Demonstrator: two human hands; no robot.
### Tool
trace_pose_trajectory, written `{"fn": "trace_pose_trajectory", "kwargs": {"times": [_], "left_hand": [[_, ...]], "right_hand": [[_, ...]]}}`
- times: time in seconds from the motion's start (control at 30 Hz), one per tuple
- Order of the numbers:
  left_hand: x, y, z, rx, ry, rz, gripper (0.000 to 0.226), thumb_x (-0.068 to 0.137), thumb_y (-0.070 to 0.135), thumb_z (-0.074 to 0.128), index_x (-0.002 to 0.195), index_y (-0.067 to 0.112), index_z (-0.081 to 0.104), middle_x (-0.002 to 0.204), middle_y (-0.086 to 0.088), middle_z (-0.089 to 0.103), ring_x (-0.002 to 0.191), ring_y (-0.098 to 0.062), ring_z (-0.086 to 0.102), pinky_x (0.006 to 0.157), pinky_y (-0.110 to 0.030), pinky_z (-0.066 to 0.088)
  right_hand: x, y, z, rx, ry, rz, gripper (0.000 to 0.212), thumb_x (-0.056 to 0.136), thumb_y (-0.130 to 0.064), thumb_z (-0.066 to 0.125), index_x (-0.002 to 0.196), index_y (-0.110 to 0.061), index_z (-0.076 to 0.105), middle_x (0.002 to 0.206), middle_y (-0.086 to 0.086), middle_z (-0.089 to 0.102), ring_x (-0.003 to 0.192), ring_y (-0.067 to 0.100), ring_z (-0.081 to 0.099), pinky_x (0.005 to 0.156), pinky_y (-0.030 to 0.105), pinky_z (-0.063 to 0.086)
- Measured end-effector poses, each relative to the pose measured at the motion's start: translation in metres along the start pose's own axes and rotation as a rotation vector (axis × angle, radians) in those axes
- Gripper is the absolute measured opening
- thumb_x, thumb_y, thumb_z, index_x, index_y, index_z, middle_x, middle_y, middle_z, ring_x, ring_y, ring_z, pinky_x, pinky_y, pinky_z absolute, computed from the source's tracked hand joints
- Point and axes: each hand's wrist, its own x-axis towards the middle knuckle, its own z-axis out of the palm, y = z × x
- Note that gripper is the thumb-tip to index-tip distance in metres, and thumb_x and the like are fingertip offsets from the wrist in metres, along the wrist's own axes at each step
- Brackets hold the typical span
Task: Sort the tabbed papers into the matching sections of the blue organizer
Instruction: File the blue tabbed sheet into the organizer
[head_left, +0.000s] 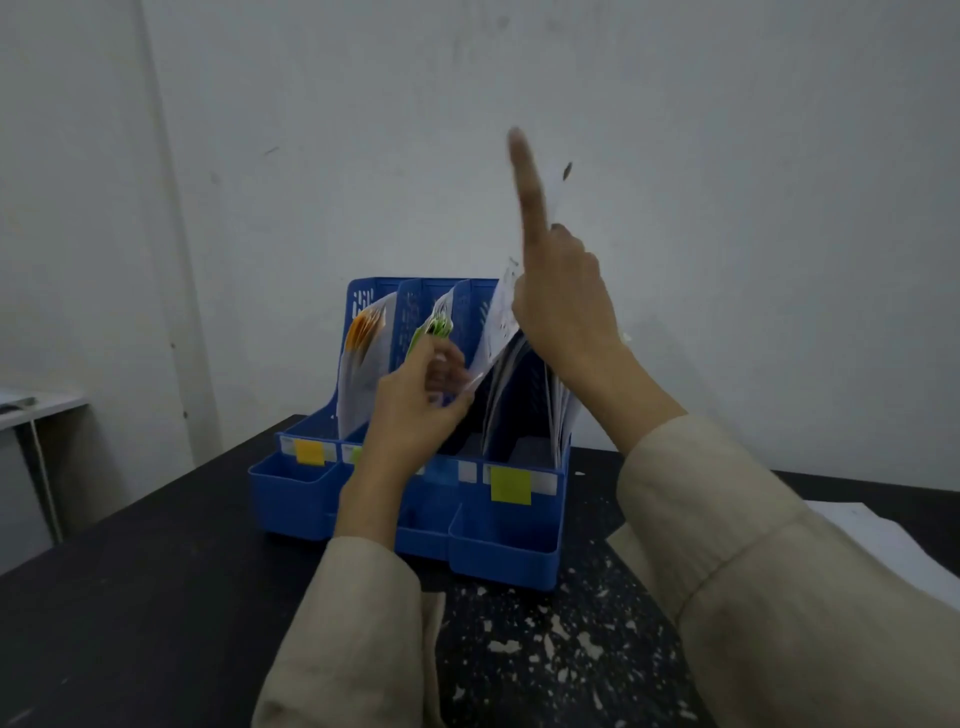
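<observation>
The blue organizer (504, 540) stands on the dark table (130, 597). Its front carries an orange label (309, 451) at the left and a yellow label (510, 485) at the right. Orange-tabbed papers (363, 332) stand in the left section and green-tabbed papers (436, 325) in the second. More white sheets (563, 415) lean in the right section. My right hand (558, 296) holds a white sheet (498, 317) above the organizer, index finger pointing straight up. My left hand (415, 410) pinches that sheet's lower corner over the middle sections.
Loose white paper (883, 540) lies on the table at the right, behind my right sleeve. The table top in front of the organizer is chipped with white flecks. A white wall rises close behind, and a light desk edge (36, 405) shows at the far left.
</observation>
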Motion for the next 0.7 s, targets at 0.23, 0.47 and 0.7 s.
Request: {"fn": "trace_pose_trajectory", "kwargs": {"times": [0.23,0.47,0.7], "left_hand": [[-0.005,-0.021,-0.006,0.075,0.112,-0.124,0.010,0.078,0.005,0.072,0.073,0.012,0.067,0.072,0.003,0.066,0.069,-0.002,0.060,0.066,-0.010,0.050],[-0.007,-0.021,0.006,0.110,0.137,-0.018,0.010,0.078,0.005,0.074,0.072,0.010,0.067,0.068,0.008,0.060,0.064,0.004,0.058,0.062,-0.004,0.043],[-0.014,-0.023,-0.020,-0.123,-0.026,-0.185,0.019,0.083,0.003,0.066,0.079,0.021,0.070,0.082,0.001,0.071,0.081,-0.008,0.067,0.075,-0.020,0.054]], "right_hand": [[-0.019,0.006,0.009,-0.583,-0.110,-0.486,0.046,0.082,-0.045,0.056,0.126,-0.030,0.056,0.155,0.015,0.021,0.143,0.038,0.012,0.108,0.068,0.013],[-0.025,-0.010,0.008,-0.860,-0.521,-0.735,0.021,0.059,-0.011,0.081,0.049,-0.019,0.064,0.049,-0.002,0.053,0.088,0.025,0.067,0.099,0.063,0.037],[-0.011,-0.014,0.013,-0.847,-0.535,-0.878,0.025,0.096,-0.003,0.040,0.090,-0.014,0.062,0.086,0.004,0.061,0.090,0.026,0.055,0.106,0.051,0.024]]}}
